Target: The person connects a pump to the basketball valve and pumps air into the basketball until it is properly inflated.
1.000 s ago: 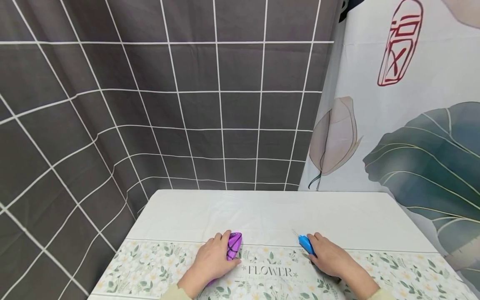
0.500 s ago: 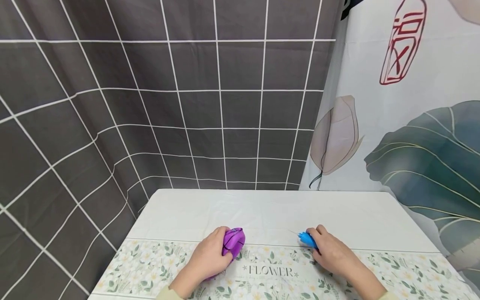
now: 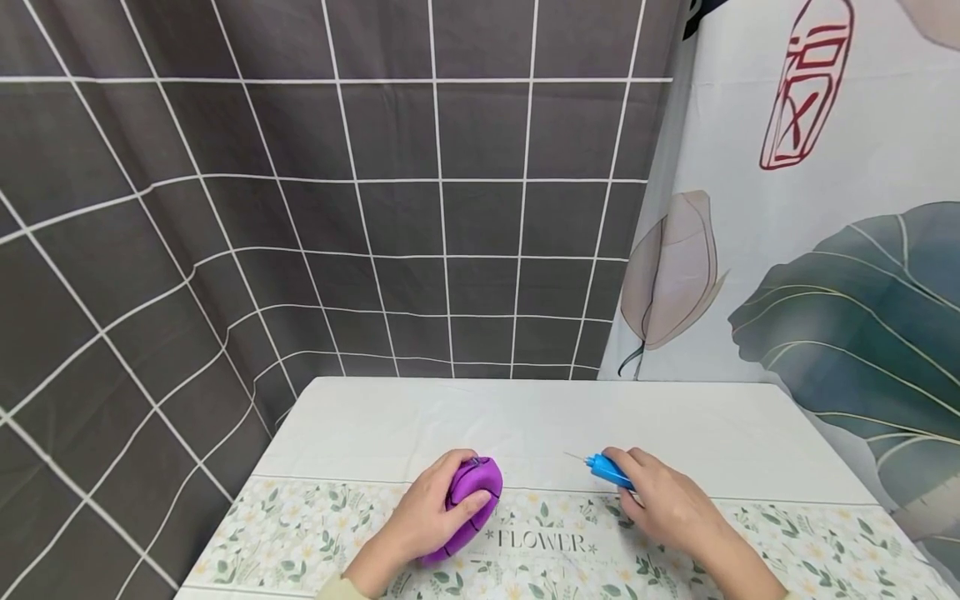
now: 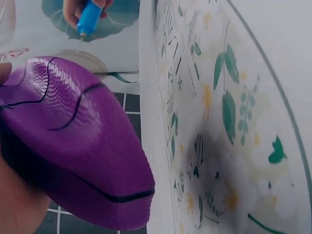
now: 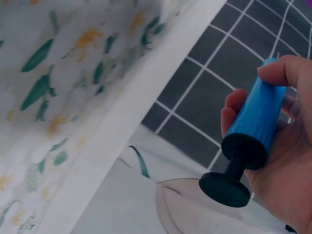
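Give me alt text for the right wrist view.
The right hand grips a blue pump-like tool, its black handle pointing lower left. Flower-print table covering lies at left; a dark gridded curtain hangs behind.

In the head view, the left hand hides part of the ball, the right hand the back of the pump; the table's near side is cut off.
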Action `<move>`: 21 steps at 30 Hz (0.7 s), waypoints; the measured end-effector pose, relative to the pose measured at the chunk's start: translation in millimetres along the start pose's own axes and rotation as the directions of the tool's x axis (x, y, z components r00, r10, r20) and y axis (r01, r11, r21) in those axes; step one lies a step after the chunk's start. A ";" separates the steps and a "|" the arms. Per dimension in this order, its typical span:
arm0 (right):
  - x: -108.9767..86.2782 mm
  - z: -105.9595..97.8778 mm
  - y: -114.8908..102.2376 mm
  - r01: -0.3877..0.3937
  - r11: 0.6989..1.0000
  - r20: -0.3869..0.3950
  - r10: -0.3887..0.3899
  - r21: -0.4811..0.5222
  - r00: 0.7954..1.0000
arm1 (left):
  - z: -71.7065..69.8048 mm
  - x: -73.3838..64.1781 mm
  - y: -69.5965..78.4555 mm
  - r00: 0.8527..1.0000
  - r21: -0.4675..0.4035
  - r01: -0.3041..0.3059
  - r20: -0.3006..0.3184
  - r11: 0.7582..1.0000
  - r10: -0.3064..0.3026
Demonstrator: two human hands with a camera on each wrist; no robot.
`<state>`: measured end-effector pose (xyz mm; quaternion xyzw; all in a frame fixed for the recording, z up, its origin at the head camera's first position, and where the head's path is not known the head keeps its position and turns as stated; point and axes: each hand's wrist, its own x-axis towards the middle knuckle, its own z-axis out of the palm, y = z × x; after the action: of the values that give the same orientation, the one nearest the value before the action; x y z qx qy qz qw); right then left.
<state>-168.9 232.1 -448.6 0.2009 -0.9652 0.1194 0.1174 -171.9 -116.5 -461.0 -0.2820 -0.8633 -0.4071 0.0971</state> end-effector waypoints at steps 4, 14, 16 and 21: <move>-0.8 -5.9 -8.9 0.035 0.999 -0.022 -0.036 -0.021 0.999 | 1.7 1.4 -0.8 0.989 -0.024 -0.143 -0.051 0.989 0.142; -4.3 -14.8 -25.1 0.088 0.995 -0.037 -0.090 -0.047 0.995 | 4.8 9.8 7.3 0.865 0.031 -0.473 -0.171 0.881 0.471; -5.3 -16.1 -27.1 0.112 0.993 -0.058 -0.114 -0.045 0.992 | 4.8 10.3 9.8 0.858 0.050 -0.481 -0.180 0.875 0.482; -7.8 -19.6 -30.8 0.199 0.979 -0.117 -0.203 -0.053 0.972 | 3.0 10.1 14.1 0.855 0.128 -0.471 -0.176 0.873 0.488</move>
<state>-145.7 213.0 -426.7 0.2875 -0.9332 0.0992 0.1915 -172.1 -103.0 -449.8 -0.4412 -0.7669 -0.3616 0.2941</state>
